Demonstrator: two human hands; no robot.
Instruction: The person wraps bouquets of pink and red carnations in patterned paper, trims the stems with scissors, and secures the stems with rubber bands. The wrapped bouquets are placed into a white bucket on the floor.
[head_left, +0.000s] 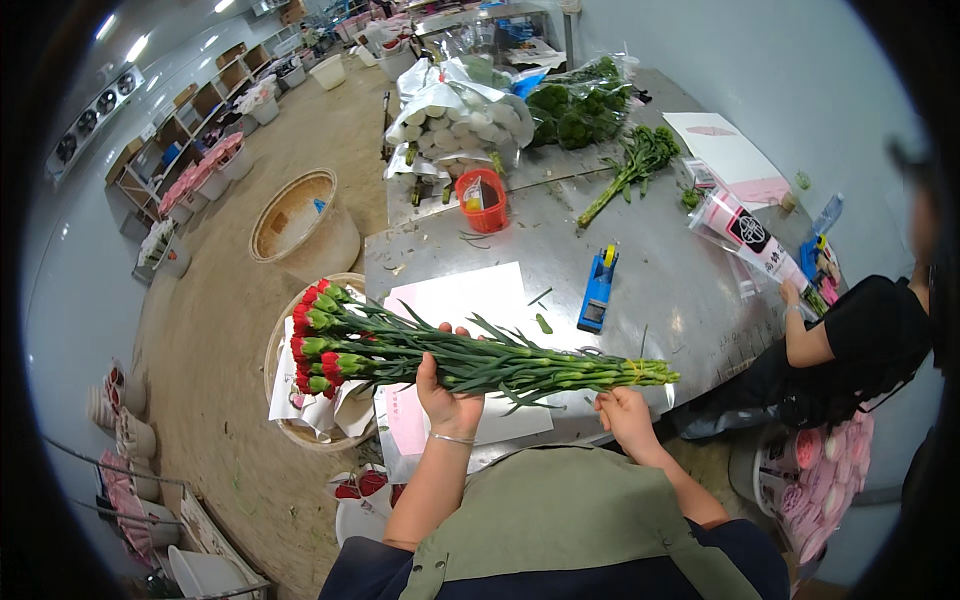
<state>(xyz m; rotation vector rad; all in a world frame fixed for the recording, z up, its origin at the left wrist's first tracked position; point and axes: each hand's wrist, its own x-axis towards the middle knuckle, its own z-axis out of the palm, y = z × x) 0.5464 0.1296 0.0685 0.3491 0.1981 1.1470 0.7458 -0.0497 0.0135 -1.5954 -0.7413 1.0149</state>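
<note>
A bunch of red carnations (480, 356) lies level across my left hand (452, 397), flower heads at the left and stem ends at the right. My left fingers wrap the leafy stems from below. A yellow band (636, 371) circles the stems near their cut ends. Just beneath those ends is my right hand (624, 416), its fingers curled; whether it pinches a leaf or stem cannot be told. Under the bunch, white and pink wrapping sheets (480, 292) rest on the metal table (517, 240). A blue tape dispenser (598, 291) with a yellow core lies beyond the stems.
Beyond are a red plastic basket (481, 201), white-wrapped flowers (457, 120) and loose green stems (626, 176). Bins (304, 225) stand at the table's left side. A co-worker (855, 337) at the right handles a wrapped bouquet (757, 240). Pink flowers (817, 480) fill a bucket at lower right.
</note>
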